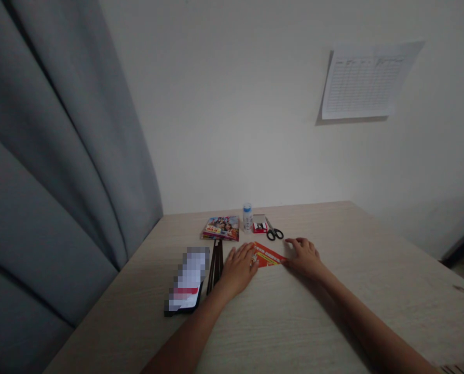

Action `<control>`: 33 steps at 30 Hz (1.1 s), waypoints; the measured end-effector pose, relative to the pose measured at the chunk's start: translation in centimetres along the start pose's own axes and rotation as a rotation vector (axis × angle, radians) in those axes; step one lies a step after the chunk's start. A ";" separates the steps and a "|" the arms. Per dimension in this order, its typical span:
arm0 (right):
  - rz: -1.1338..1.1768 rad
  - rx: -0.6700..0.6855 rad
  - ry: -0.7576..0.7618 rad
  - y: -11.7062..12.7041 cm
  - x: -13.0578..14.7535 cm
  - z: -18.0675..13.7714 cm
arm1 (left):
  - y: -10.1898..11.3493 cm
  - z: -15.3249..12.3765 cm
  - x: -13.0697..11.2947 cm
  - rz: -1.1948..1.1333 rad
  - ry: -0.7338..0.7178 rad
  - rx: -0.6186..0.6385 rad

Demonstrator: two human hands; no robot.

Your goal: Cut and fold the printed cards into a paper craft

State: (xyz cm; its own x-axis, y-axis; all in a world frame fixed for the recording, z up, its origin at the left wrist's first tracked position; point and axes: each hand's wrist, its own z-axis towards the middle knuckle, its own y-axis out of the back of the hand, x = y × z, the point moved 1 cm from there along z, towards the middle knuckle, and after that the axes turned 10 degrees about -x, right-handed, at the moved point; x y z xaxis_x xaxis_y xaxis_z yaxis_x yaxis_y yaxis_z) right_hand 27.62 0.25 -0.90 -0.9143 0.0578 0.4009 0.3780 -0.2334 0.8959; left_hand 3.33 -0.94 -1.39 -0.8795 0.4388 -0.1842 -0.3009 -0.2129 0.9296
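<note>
A red printed paper (269, 254), folded to a triangle-like shape, lies on the table between my hands. My left hand (240, 265) rests over its left part with the fingers stretched out and hides that end. At the right-hand corner, my right hand (305, 257) touches the paper with its thumb, while the index finger is held apart from it. Behind the paper are scissors (274, 234) with black handles and a small red-and-white box (260, 227). Several thin dark sticks (217, 259) lie just left of my left hand.
A phone (187, 280) with a blurred-out screen lies at the left. Colourful printed leaflets (221, 228) are stacked near the back, beside a clear bottle (247, 218) with blue. A grey curtain (60, 130) borders the table's left side; a printed sheet (362, 83) hangs on the wall.
</note>
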 end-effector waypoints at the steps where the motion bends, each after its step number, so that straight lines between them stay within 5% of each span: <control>1: 0.001 0.011 -0.009 0.1 -0.1 0.1 | 0.1 0.0 0.0 -0.003 0.002 0.004; 17: 0.052 0.021 0.018 0.5 -2.8 2.3 | 0.0 -0.2 0.0 -0.027 0.004 -0.021; 22: 0.356 -0.037 0.256 0.7 -1.1 1.8 | 0.5 -0.1 -0.3 -0.033 0.008 -0.015; 26: 0.280 -0.040 0.433 0.1 1.2 0.2 | 0.7 0.3 -0.6 -0.036 0.022 -0.045; 33: 0.121 -0.058 0.371 -0.6 2.8 -1.1 | 0.8 0.6 -1.2 -0.045 0.036 -0.129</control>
State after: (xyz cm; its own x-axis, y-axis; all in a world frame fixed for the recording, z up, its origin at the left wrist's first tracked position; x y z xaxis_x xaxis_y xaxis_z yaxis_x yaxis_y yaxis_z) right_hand 24.67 -0.55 -0.55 -0.8579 -0.3258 0.3973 0.4876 -0.2721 0.8296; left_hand 4.38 -1.15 -0.24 -0.8762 0.4190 -0.2380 -0.3829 -0.3055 0.8718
